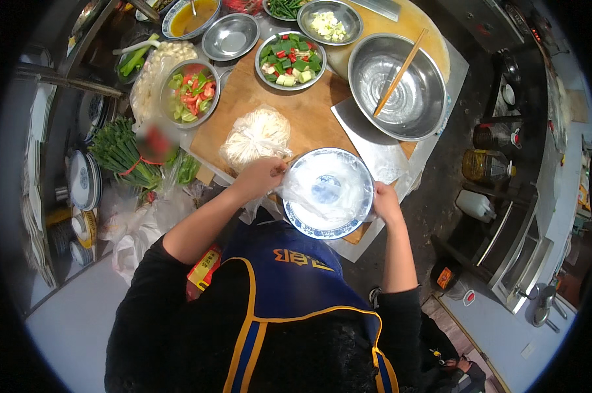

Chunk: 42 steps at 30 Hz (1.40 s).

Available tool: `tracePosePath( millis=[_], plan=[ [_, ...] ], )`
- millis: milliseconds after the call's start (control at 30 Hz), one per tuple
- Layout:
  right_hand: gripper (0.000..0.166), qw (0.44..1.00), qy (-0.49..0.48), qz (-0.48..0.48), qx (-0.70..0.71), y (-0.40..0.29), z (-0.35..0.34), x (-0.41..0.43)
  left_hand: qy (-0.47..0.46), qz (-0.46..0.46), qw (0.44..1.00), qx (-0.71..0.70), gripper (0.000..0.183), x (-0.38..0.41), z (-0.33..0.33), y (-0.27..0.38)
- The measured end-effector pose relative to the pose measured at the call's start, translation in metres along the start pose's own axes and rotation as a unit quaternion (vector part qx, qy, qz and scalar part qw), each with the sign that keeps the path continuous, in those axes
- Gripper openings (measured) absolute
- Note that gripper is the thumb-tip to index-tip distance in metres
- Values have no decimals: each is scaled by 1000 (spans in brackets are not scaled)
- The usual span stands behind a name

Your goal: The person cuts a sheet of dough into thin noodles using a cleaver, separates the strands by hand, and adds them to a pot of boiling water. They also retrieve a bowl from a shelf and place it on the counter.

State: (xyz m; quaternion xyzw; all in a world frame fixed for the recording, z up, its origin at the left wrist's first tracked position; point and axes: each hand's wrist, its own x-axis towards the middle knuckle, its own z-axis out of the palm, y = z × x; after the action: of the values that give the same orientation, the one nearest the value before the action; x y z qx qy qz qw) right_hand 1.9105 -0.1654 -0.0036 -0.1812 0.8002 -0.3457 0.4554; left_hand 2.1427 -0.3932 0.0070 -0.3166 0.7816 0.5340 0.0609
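Observation:
A white bowl with a blue patterned rim (327, 228) lies before me at the near edge of the cutting board, with a clear plastic film or bag (300, 196) over part of it. My right hand (387, 200) grips the bowl's right edge, thumb at the rim. At the bowl's upper left, my left hand (265, 178) pinches the clear plastic. Touching or just beyond that hand is a knotted clear bag of pale strips (259, 135), resting on the wooden board (310, 115). Farther off stands a metal bowl of cut green and red peppers (291, 60).
A large steel basin (398, 88) with chopsticks (401, 71) across it stands at the upper right. Bowls of cut tomato and pepper (190, 93) and chopped white pieces (329, 25), plus an empty metal bowl (230, 37), sit beyond. Greens (124, 154) lie left. Another person sits lower right.

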Motion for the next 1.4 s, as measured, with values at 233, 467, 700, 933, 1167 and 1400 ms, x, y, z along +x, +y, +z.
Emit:
tracePosePath(
  millis=[233, 467, 700, 933, 1167, 1400],
  plan=[
    [17, 970, -42, 97, 217, 40, 25, -78, -105, -69, 992, 27, 25, -42, 12, -10],
    [10, 899, -30, 74, 431, 61, 55, -98, -23, -317, 734, -600, 22, -57, 41, -27],
    [14, 990, 125, -13, 62, 75, 62, -97, 97, -28, 995, 8, 17, -72, 49, -53],
    [11, 900, 363, -232, -69, -4, 33, -103, 275, 56, 959, 23, 16, -33, 32, -29],
    [45, 881, 103, -363, -284, -68, 91, -47, 163, -7, 982, -94, 42, -35, 52, -49],
    [43, 882, -11, -305, -359, -66, 88, -58, 196, -19, 980, -35, 46, -79, 23, -32]
  ],
)
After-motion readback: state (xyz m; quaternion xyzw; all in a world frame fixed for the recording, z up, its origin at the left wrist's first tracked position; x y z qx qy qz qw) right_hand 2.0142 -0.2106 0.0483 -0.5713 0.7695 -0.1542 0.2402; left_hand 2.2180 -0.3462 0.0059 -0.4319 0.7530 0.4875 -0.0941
